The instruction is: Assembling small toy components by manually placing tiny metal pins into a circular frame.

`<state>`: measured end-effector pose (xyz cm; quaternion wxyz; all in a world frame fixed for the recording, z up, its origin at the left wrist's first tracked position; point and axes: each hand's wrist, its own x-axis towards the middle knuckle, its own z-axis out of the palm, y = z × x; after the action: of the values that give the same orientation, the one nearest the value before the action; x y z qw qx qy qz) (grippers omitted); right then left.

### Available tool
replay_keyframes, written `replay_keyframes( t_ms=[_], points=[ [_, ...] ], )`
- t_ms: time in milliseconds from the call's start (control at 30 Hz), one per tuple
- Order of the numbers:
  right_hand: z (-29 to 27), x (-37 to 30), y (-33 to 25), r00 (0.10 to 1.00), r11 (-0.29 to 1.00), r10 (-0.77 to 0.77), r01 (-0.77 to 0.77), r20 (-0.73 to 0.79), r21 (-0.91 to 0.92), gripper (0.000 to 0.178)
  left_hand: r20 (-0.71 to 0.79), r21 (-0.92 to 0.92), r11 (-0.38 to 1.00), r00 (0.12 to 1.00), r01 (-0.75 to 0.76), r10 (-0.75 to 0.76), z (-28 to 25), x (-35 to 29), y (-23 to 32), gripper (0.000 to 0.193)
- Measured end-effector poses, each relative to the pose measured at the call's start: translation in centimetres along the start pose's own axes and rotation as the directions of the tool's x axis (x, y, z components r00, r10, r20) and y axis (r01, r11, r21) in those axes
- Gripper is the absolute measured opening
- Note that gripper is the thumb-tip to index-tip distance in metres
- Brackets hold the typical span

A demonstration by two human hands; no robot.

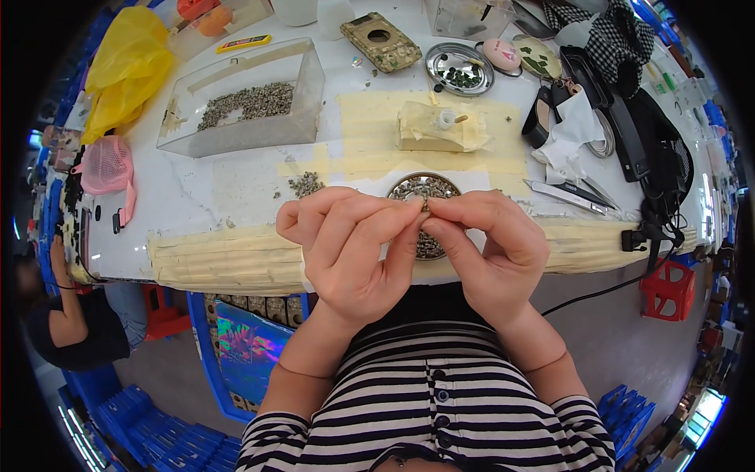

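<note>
My left hand [350,248] and my right hand [495,248] meet fingertip to fingertip over a round metal dish [425,178] full of small grey-tan parts. Between the pinched thumbs and index fingers sits a tiny part [425,206], mostly covered, its exact kind too small to make out. Left of the dish lies a loose pile of similar small parts [306,184]. Just beyond it stands a block wrapped in masking tape [429,141], with a small white cup [447,119] on top.
A clear plastic box [236,145] holds more small parts. Behind are a camouflage model hull [381,42] and a round tin [459,69] with dark green bits. Tweezers [566,197] lie right, near a black cable [605,289]. A co-worker's arm [64,291] shows far left.
</note>
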<state>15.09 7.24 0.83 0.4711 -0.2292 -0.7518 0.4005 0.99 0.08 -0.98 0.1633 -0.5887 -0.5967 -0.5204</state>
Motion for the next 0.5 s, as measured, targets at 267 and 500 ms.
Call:
replay_keyframes(
  t_ms=[267,500],
  points=[
    [-0.7,0.4,-0.4,0.822,0.609,0.488,-0.562,0.294,0.560,0.019,-0.033,0.024,0.999,0.999,-0.038,0.039,-0.2,-0.3,-0.1,0.031],
    [-1.0,0.9,-0.2,0.784,0.550,0.479,-0.619,0.396,0.561,0.019,-0.032,0.022,0.998,0.998,-0.050,0.051,-0.3,-0.2,-0.3,0.033]
  ],
)
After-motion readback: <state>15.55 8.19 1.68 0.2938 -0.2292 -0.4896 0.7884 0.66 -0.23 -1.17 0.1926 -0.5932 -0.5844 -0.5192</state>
